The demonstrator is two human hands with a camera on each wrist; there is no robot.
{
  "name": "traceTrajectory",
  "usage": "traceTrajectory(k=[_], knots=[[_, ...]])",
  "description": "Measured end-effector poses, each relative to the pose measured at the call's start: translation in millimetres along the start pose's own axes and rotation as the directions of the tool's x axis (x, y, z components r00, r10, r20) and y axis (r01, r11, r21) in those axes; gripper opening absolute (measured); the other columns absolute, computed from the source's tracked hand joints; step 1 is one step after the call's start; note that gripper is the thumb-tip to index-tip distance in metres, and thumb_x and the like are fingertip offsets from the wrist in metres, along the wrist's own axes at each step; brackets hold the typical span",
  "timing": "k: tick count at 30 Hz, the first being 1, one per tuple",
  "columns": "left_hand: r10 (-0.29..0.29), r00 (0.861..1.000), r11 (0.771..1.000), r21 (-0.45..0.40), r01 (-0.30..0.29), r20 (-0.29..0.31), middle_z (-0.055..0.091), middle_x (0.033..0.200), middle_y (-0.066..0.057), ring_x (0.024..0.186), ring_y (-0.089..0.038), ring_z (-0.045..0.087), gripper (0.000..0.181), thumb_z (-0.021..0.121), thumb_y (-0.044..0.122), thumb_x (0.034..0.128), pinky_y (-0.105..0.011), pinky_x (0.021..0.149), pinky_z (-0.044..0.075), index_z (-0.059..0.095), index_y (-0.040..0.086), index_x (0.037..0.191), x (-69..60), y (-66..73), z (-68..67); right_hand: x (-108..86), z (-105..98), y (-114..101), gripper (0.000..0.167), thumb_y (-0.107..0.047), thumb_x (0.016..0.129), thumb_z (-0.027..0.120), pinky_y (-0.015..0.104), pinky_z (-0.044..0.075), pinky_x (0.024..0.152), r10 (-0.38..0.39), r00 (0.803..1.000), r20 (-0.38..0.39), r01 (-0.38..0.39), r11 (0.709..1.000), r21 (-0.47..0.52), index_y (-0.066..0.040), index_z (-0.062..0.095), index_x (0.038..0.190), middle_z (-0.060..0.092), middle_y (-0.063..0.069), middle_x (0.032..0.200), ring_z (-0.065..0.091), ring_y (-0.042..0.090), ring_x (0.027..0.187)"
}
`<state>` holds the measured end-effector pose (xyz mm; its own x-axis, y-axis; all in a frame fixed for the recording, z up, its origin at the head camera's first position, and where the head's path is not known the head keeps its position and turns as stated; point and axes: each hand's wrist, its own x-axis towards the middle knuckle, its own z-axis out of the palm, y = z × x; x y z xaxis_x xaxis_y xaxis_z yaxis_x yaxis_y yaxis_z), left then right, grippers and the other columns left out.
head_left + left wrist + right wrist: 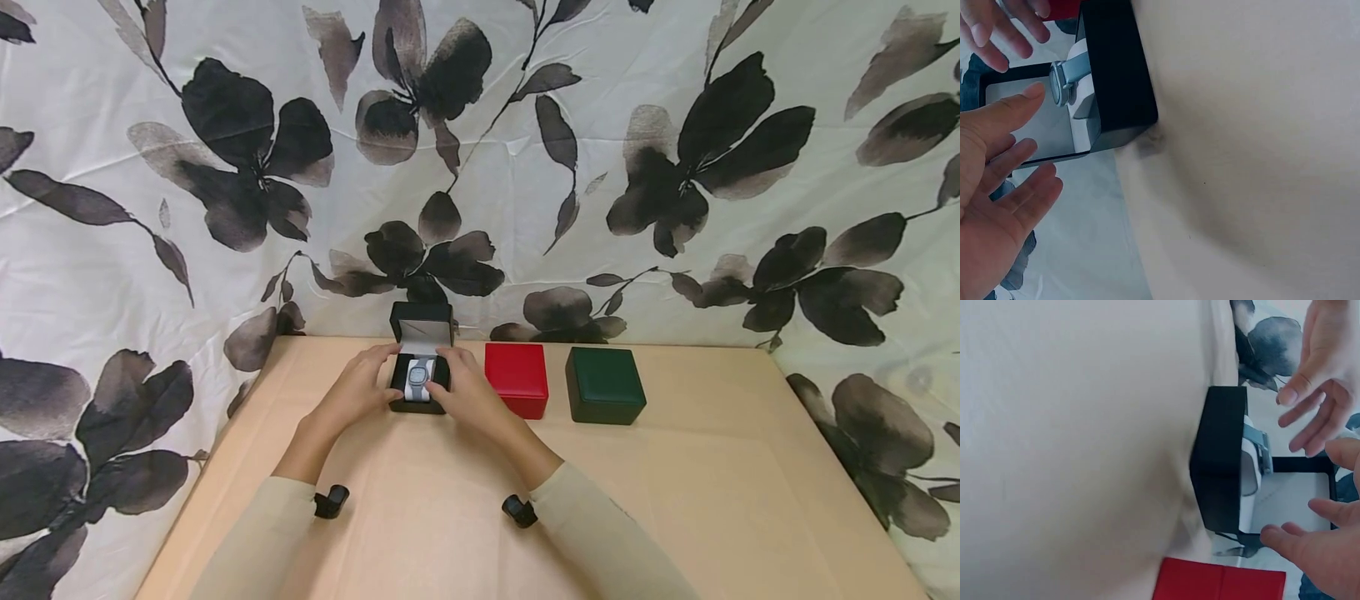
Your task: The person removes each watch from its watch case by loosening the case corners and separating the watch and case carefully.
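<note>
A black watch box stands at the table's back edge with its lid raised, showing a pale lining. Inside, a wristwatch with a grey-blue strap is wrapped around a white cushion. My left hand is at the box's left side, fingers loosely spread and the thumb near the watch in the left wrist view. On the other side is my right hand, its fingers apart and relaxed beside the open box. Neither hand grips anything; whether fingertips touch the box I cannot tell.
Right of the black box sit a closed red box and a closed dark green box. A floral cloth hangs behind the beige table. Both wrists carry small black devices.
</note>
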<state>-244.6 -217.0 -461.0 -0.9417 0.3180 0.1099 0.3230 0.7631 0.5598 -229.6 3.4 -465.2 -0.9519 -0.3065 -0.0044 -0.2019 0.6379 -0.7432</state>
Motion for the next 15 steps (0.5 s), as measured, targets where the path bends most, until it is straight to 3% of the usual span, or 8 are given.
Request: traceTrajectory(k=[6, 15], knots=[[-0.014, 0.997, 0.999, 0.05, 0.01, 0.073, 0.051, 0.153, -0.022, 0.144, -0.042, 0.044, 0.081, 0.088, 0.009, 0.0805, -0.056, 0.121, 0.036, 0.048, -0.001, 0.15, 6.2, 4.8, -0.2, 0.3, 12.1, 7.9, 0.065, -0.031, 0.103, 0.062, 0.05, 0.043, 0.118, 0.019, 1.0, 0.01, -0.019, 1.0, -0.01, -0.007, 0.037, 0.157, 0.033, 0.019, 0.16, 0.043, 0.034, 0.142], [0.006, 0.99, 0.993, 0.117, -0.023, 0.144, 0.053, 0.149, -0.027, 0.14, -0.044, 0.049, 0.08, 0.089, 0.006, 0.0776, -0.054, 0.119, 0.04, 0.051, -0.005, 0.147, 20.2, 12.2, 0.0, 2.6, 24.0, 18.0, 0.065, -0.025, 0.104, 0.06, 0.053, 0.043, 0.118, 0.023, 1.0, -0.002, -0.023, 0.999, -0.022, -0.002, 0.033, 0.158, 0.028, 0.028, 0.162, 0.045, 0.043, 0.142]])
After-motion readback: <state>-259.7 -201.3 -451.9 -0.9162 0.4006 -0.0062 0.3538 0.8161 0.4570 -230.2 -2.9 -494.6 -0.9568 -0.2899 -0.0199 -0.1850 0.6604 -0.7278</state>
